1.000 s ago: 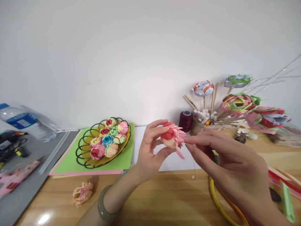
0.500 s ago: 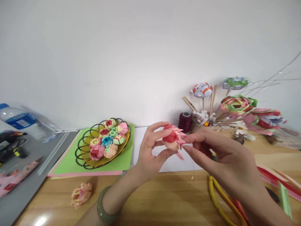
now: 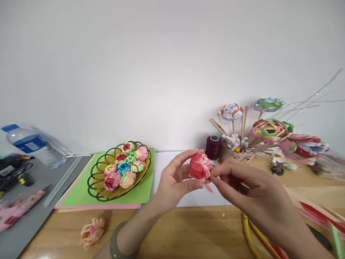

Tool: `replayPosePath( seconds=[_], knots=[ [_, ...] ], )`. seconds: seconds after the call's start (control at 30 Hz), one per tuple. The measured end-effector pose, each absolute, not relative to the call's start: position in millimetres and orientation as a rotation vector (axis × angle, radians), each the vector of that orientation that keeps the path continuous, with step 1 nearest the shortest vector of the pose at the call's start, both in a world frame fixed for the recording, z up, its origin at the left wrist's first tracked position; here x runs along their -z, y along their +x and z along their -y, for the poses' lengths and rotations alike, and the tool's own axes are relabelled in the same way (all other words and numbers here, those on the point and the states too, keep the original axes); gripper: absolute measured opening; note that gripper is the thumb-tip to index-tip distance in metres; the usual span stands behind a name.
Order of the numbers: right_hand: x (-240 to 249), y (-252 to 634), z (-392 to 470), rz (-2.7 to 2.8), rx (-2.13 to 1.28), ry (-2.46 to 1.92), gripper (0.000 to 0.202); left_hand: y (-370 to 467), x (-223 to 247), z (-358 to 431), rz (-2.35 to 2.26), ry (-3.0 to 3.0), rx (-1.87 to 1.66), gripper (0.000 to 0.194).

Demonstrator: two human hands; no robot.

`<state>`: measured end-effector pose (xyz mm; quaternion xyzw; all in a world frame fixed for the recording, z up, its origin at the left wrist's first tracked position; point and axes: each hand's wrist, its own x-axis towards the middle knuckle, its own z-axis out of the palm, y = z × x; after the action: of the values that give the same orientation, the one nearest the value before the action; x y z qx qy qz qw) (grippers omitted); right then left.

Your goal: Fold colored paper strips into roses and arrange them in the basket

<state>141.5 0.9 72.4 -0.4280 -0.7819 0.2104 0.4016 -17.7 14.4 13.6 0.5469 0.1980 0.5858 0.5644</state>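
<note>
Above the table, a red and pink paper flower (image 3: 199, 167) is held between the fingers and thumb of my left hand (image 3: 175, 180). My right hand (image 3: 242, 183) pinches at the flower's right side, by its base, with thumb and forefinger together. What exactly lies in that pinch is too small to make out. A thin pale thread (image 3: 227, 212) hangs below, near the right fingers. Behind the hands lies a white sheet of paper (image 3: 165, 162).
A yellow basket (image 3: 100, 180) with several paper flowers stands on green paper (image 3: 78, 198). A peach paper flower (image 3: 92, 232) lies front left. At the right are a maroon thread spool (image 3: 213, 147), larger paper flowers (image 3: 272, 129), paper strips (image 3: 318, 212) and a yellow-handled tool (image 3: 249, 233). A bottle (image 3: 33, 144) lies far left.
The flower has turned in my left hand, so its red outer petals now face me. My right fingers still pinch at its base. The whole view has shifted slightly, with things appearing lower.
</note>
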Motion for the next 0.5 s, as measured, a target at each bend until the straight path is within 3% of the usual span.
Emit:
replayPosePath(
  seconds=[0.17, 0.4, 0.5],
  knots=[
    [-67, 145, 0, 2.008, -0.430, -1.102, 0.013, -18, -14, -14, -0.495, 1.357, -1.448, 0.051],
    [-57, 139, 2, 2.022, 0.205, -1.134, 0.015, -16, -12, -14, -0.497, 1.397, -1.478, 0.052],
    [-61, 140, 1, 2.043, 0.013, -1.095, 0.015, -15, -13, -13, -0.512, 1.340, -1.490, 0.050]
  ],
)
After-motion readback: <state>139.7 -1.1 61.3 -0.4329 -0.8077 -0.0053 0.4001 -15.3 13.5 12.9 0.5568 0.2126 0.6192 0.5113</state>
